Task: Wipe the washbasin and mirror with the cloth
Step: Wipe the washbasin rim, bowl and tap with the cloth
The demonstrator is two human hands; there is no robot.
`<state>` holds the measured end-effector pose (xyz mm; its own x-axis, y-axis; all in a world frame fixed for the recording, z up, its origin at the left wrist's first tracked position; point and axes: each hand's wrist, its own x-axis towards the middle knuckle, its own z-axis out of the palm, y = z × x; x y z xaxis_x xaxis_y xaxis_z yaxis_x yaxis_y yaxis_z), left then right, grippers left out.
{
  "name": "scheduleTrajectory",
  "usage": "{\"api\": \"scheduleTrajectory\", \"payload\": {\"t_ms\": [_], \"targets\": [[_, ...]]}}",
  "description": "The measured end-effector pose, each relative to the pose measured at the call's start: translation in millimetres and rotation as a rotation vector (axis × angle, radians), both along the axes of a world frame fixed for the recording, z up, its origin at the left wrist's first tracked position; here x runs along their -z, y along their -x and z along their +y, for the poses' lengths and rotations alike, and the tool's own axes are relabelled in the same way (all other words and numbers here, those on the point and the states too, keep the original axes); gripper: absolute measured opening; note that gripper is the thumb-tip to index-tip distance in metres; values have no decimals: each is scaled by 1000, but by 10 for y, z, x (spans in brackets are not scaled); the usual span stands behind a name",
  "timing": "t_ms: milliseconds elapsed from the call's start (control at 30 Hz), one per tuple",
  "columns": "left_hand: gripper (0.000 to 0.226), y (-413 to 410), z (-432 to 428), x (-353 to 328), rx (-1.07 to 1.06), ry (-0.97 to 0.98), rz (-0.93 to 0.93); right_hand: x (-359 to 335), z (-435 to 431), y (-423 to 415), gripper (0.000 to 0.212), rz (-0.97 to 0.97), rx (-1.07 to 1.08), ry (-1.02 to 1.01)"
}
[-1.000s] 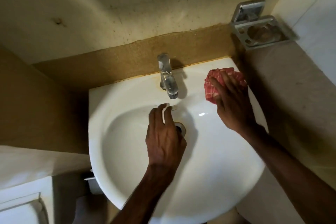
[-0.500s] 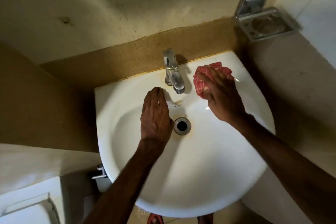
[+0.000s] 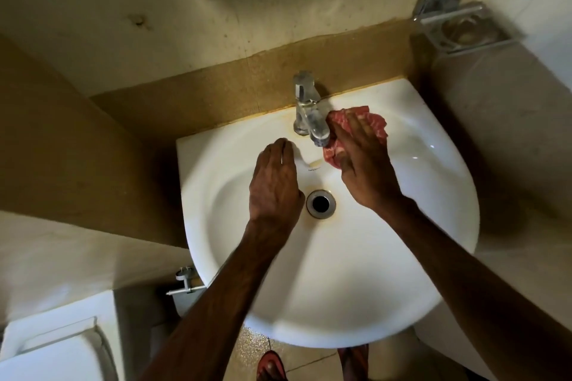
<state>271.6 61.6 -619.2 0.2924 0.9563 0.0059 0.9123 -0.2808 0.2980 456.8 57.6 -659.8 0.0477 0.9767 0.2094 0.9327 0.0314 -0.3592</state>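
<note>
Floor: two feet in red sandals [image 3: 270, 365] show below the basin's front edge.
Washbasin [image 3: 340, 288]: white, fixed to the wall; drain [image 3: 321, 204] at the bowl's middle.
Left hand [image 3: 274, 185]: palm down inside the bowl, left of the drain, fingers held together and flat, tips near the back rim.
Right hand [image 3: 363, 164]: fingers slightly spread, pressing the cloth down.
Cloth [image 3: 376, 125]: red and white, bunched on the back ledge, touching the right of the tap [image 3: 308, 111].
Wall: a metal soap holder [image 3: 464, 28] at the upper right.
</note>
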Motion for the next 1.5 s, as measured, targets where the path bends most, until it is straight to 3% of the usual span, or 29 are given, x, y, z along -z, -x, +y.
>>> {"api": "scheduleTrajectory", "payload": {"t_ms": [167, 400, 600, 700, 800, 900, 1100, 1300, 1500], "targets": [[82, 18, -4, -5, 20, 4, 5, -105, 490, 15, 56, -191, -30, 37], [78, 9, 22, 14, -4, 19, -29, -52, 311, 75, 62, 17, -66, -51], [74, -44, 51, 13, 0, -14, -12, -77, 379, -87, 55, -179, -140, -104], [82, -23, 29, 39, 14, -30, -1, -94, 435, -409, 46, -151, -182, -189], [83, 12, 59, 80, 10, -29, -16, -164, 451, -1064, 49, -158, -99, -136], [82, -4, 98, 73, 2, -12, -41, -223, 413, -1446, 50, -90, 149, -49], [81, -72, 138, 26, 10, 20, -49, -184, 547, -592, 60, -74, 388, 34], [74, -136, 243, -39, 1, 11, -10, -77, 403, 241, 59, 6, 146, -112], [72, -130, 282, -48, 1, 5, 13, -116, 366, -420, 55, -114, -78, -188]]}}
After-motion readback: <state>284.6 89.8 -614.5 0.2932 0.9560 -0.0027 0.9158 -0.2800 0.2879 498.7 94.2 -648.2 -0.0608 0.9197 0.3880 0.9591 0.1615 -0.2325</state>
